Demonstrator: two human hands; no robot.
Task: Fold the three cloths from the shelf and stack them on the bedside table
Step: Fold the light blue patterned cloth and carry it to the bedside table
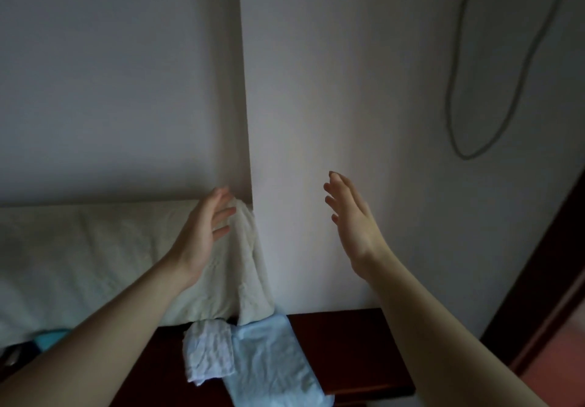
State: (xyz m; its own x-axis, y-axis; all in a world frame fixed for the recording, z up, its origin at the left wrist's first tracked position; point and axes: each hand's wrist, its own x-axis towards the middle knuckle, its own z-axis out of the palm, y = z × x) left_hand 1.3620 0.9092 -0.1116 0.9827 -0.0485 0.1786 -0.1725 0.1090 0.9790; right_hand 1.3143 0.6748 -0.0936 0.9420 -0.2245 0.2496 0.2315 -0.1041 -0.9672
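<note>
- Between the two raised hands, bare wall shows; the left hand (202, 232) has its fingers spread and loosely bent, holding nothing, its fingertips just in front of the upper corner of the cream-white textured cloth (235, 267).
- To the right, the right hand (351, 229) is held flat with straight, slightly parted fingers, empty and well apart from any cloth.
- Below the left hand, that cream-white cloth drapes down from the pale quilted ledge (79, 248) toward the dark red-brown wooden bedside table (342, 343).
- On the table's left part lie a crumpled white waffle-weave cloth (209, 356) and a pale blue cloth (272, 368), overlapping, neither neatly folded; the blue one overhangs the near edge.
- Likely risk: pulling the draped cloth down could drag across both, and the overhanging blue one might slide off the near edge.
</note>
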